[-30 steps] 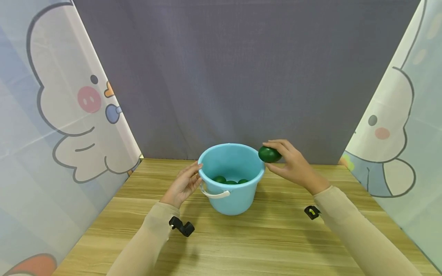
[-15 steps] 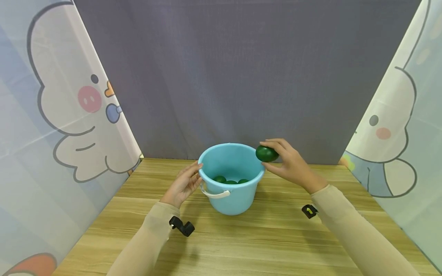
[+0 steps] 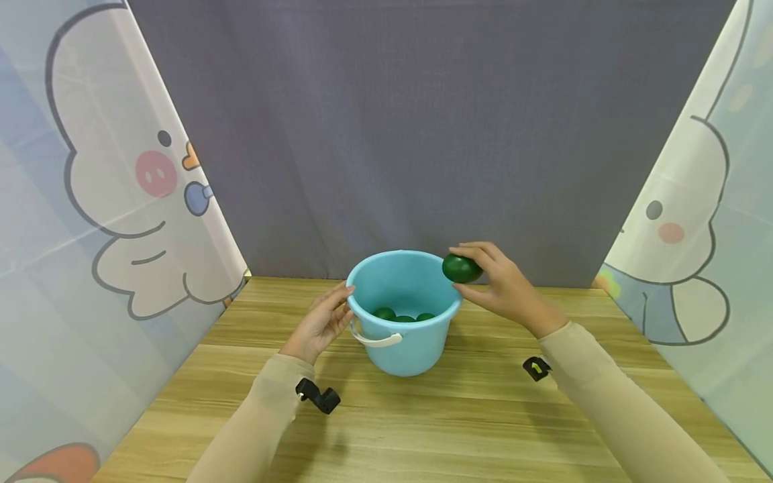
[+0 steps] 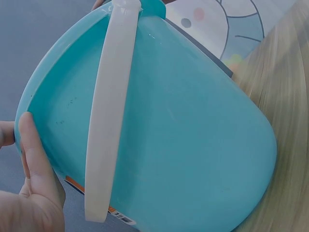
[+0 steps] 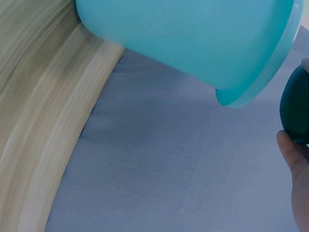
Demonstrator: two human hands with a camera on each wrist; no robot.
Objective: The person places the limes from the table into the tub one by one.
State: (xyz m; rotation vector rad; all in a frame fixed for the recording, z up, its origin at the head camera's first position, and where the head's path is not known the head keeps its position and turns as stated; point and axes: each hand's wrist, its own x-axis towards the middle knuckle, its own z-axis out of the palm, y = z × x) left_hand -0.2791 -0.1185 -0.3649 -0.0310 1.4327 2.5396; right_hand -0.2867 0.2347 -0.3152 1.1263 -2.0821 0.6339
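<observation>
A light blue bucket (image 3: 406, 349) stands upright on the table, its white handle (image 3: 377, 341) hanging down at the front left. My left hand (image 3: 323, 320) grips the rim at the left side; in the left wrist view, fingers (image 4: 36, 150) lie on both sides of that rim. Above the right part of the rim, my right hand (image 3: 498, 285) holds a dark green, glossy avocado (image 3: 461, 268) between thumb and fingers. Several similar avocados (image 3: 384, 313) lie at the bottom of the bucket, partly hidden by its front wall. The right wrist view shows the held avocado (image 5: 295, 104) beside the rim.
The wooden table (image 3: 410, 429) extends on every side of the bucket. Behind it hangs a grey cloth (image 3: 398, 134). Cartoon-printed curtains (image 3: 121, 268) flank the table on both sides. Black camera mounts (image 3: 318, 396) sit on both wrists.
My right hand has drifted slowly to the left, carrying the avocado from beside the bucket's rim to above it. The left hand and bucket have stayed in place.
</observation>
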